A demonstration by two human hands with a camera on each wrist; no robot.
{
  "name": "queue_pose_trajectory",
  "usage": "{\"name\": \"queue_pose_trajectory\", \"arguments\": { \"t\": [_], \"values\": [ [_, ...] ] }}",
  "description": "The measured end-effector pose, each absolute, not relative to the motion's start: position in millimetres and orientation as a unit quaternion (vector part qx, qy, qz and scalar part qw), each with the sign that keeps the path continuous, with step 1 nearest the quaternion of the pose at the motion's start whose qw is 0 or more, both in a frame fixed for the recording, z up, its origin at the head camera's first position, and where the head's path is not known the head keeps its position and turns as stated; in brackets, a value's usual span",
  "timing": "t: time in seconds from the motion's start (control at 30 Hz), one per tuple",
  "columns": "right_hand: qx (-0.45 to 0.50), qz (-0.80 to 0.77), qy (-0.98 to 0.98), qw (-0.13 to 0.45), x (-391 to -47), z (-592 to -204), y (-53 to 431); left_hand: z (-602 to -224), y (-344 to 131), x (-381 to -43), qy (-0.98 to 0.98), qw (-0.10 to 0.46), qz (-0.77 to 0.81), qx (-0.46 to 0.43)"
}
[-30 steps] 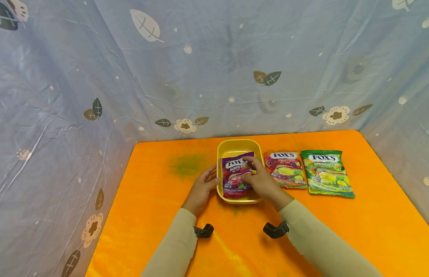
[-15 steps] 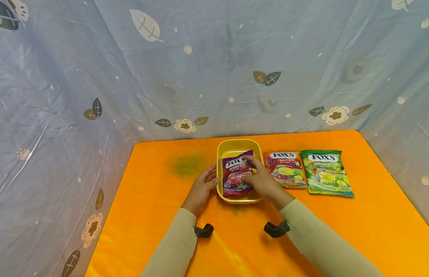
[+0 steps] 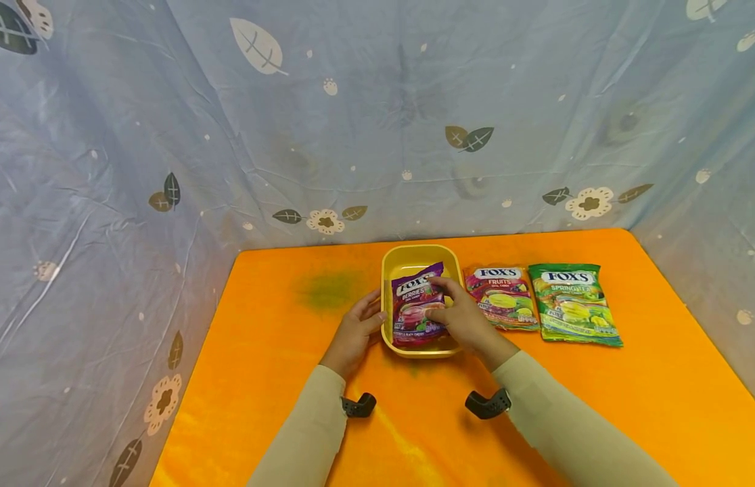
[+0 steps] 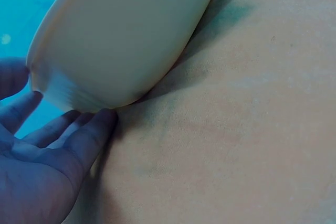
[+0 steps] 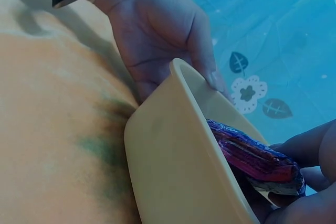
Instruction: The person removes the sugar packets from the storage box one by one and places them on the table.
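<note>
A purple bag of Fox's berries candy [image 3: 414,314] lies partly inside a yellow plastic tub [image 3: 410,254], tilted with its right side raised. My right hand [image 3: 465,323] pinches the bag along its right edge, thumb on the front face. In the right wrist view the bag [image 5: 254,158] pokes out over the tub's rim between thumb and fingers. On the tub's left side my left hand [image 3: 350,335] holds the wall, thumb at the rim and fingers against the outside. The left wrist view shows those fingertips touching the tub [image 4: 126,35] low down.
Right of the tub lies a red Fox's fruits bag [image 3: 504,297], and beyond it a green Fox's spring tea bag [image 3: 575,304]. Both rest flat on the orange tabletop [image 3: 280,325]. Blue patterned cloth [image 3: 377,135] hangs around the table's back and sides.
The purple bag has turned slightly, its top right corner rising and its right side tilting up. The left hand and the tub have stayed put; the right hand has barely shifted.
</note>
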State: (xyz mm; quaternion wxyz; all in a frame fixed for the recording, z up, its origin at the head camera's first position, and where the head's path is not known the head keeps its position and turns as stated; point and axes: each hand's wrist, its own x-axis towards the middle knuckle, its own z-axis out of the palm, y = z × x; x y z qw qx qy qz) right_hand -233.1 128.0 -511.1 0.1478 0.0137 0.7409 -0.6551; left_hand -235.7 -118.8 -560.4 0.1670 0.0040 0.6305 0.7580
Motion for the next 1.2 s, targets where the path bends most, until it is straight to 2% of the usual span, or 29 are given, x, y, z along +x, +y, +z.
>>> {"name": "queue_pose_trajectory", "arguments": {
  "t": [0.6,1.2],
  "values": [
    [0.006,-0.717,0.686,0.127,-233.7,-515.3,133.1,-564.4,-119.6,-237.4,0.626,0.171,0.761,-0.003],
    [0.028,-0.743,0.655,0.132,-231.6,-514.1,138.7,-559.9,-119.8,-236.0,0.637,0.167,0.752,-0.003]
  ]
}}
